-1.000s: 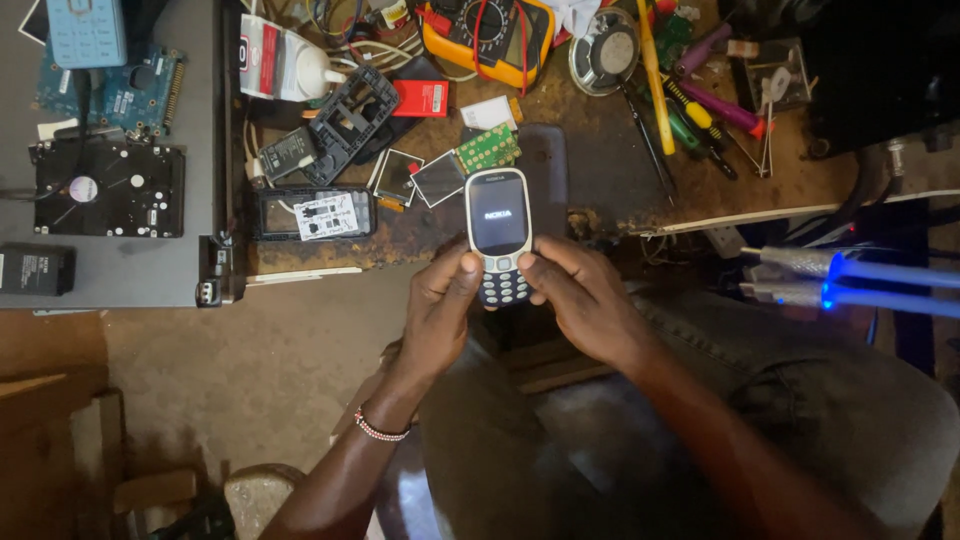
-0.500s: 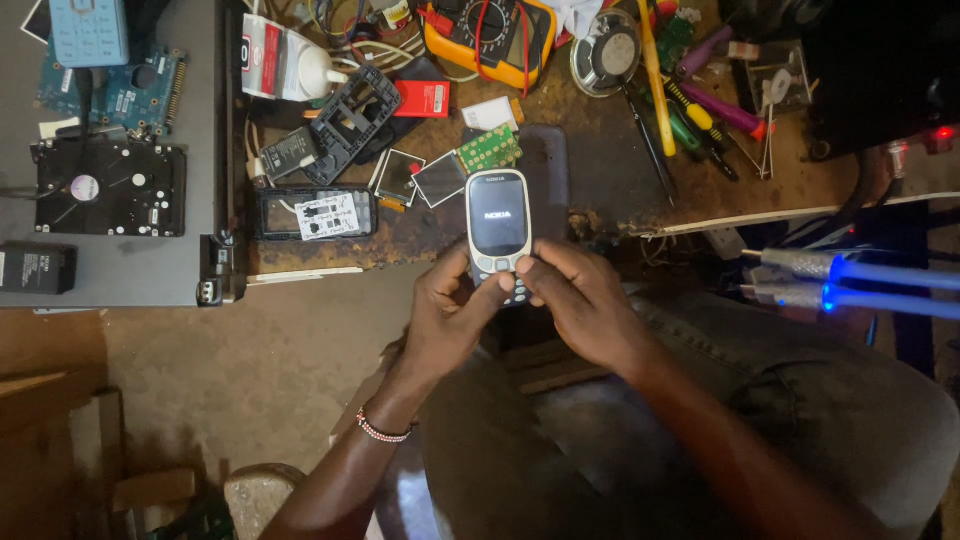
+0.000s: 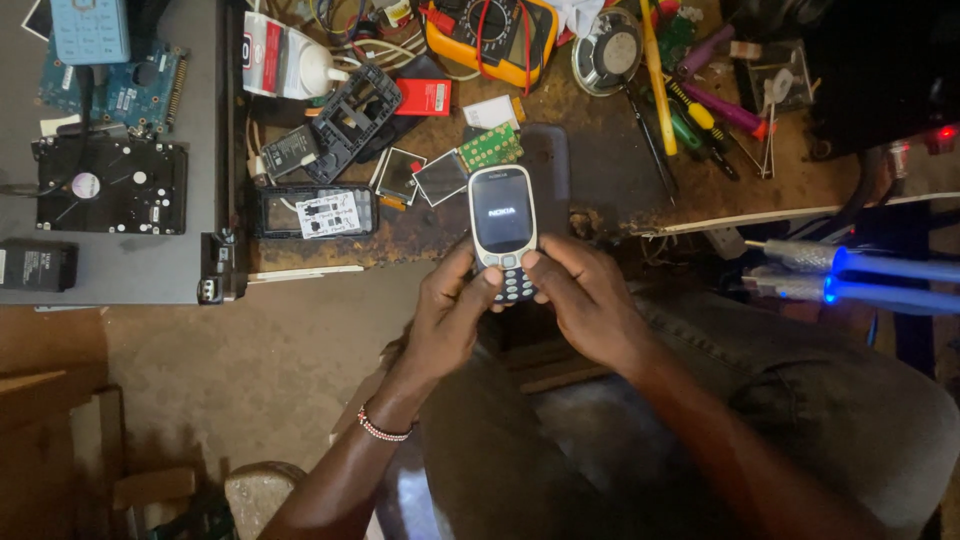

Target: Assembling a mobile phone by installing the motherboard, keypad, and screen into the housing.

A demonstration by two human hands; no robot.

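While both hands grip it over the lap, just below the workbench [image 3: 620, 190] edge, the keypad phone [image 3: 503, 232] stands assembled, screen lit with a logo. Left hand [image 3: 448, 320] and right hand [image 3: 590, 300] curl fingers behind it, thumbs pinching the keypad. Dismantled phone frame [image 3: 312, 211], loose screens [image 3: 420, 176] and multimeter [image 3: 490, 30] lie on the bench.

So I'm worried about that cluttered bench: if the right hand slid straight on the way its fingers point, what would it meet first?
The right hand points up-left and already rests on the grey keypad phone. Past that, probably the small loose display panels on the workbench, though depth is unclear.
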